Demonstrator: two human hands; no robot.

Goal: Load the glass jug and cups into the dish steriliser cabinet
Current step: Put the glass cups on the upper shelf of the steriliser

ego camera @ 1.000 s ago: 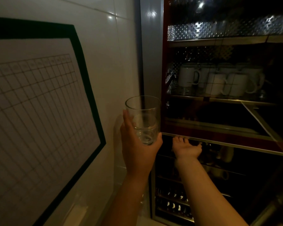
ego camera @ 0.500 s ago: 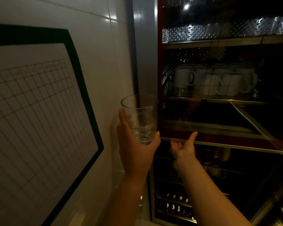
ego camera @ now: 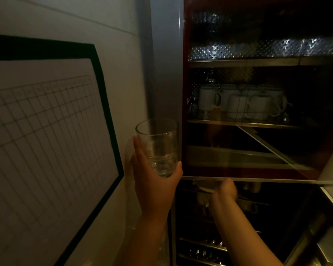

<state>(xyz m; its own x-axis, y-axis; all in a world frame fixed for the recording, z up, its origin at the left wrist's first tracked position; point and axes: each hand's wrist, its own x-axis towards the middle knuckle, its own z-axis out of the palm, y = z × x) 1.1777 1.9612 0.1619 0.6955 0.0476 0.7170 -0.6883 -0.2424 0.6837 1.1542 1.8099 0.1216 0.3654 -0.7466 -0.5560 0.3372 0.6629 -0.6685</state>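
My left hand [ego camera: 154, 186] holds a clear glass cup [ego camera: 158, 146] upright from below, just left of the dish steriliser cabinet [ego camera: 166, 73]. A second glass seems nested inside it. My right hand [ego camera: 226, 190] is blurred and curled at the bottom edge of the cabinet's upper glass door [ego camera: 258, 179], in front of the dark lower compartment. Whether it grips the edge or something pale and glassy beside it is unclear. No glass jug is in view.
Behind the upper door, several white mugs [ego camera: 238, 102] stand on a perforated metal shelf. Wire racks [ego camera: 200, 244] with dim objects fill the lower compartment. A framed grid chart [ego camera: 46, 141] hangs on the tiled wall at left.
My right hand, open with fingers raised before, has curled and shifted right under the door's bottom edge. My left hand still holds the glass in about the same place.
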